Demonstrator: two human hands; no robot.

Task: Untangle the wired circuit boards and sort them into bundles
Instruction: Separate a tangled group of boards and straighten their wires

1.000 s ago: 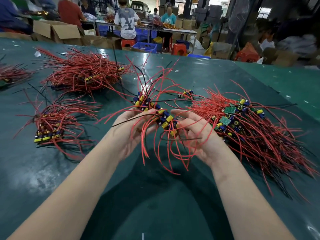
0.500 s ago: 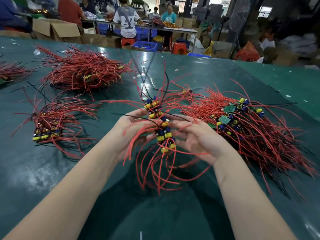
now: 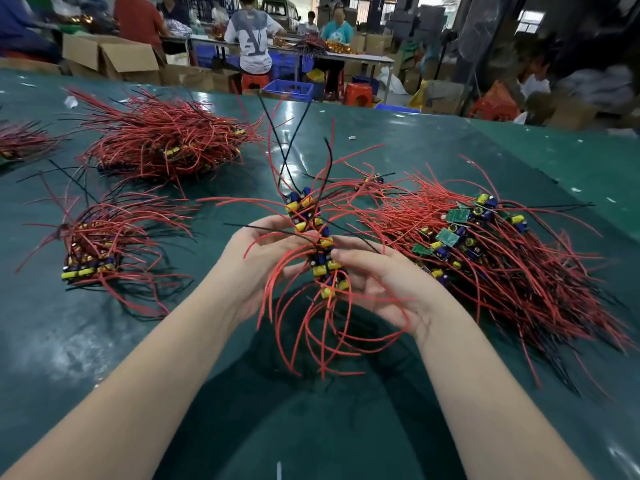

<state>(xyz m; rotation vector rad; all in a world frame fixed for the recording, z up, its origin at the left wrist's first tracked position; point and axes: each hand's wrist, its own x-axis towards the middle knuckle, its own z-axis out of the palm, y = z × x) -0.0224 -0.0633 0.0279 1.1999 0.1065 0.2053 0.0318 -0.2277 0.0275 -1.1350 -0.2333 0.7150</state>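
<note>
Between our fingers we are holding a row of boards (image 3: 317,247), now turned upright from its slant a moment ago, red wires hanging straighter. Our left hand (image 3: 263,261) and right hand (image 3: 381,282) are pinching it. Beyond the right fingertips, the tangled pile (image 3: 502,258) is waiting; past the left ones, a done bundle (image 3: 97,247).

A large pale mark shaped like the letters "LV" showed on the back of the grey short-sleeved T-shirt (image 3: 250,32) worn by a person standing at the far table. No other text, label or number was legible.
</note>
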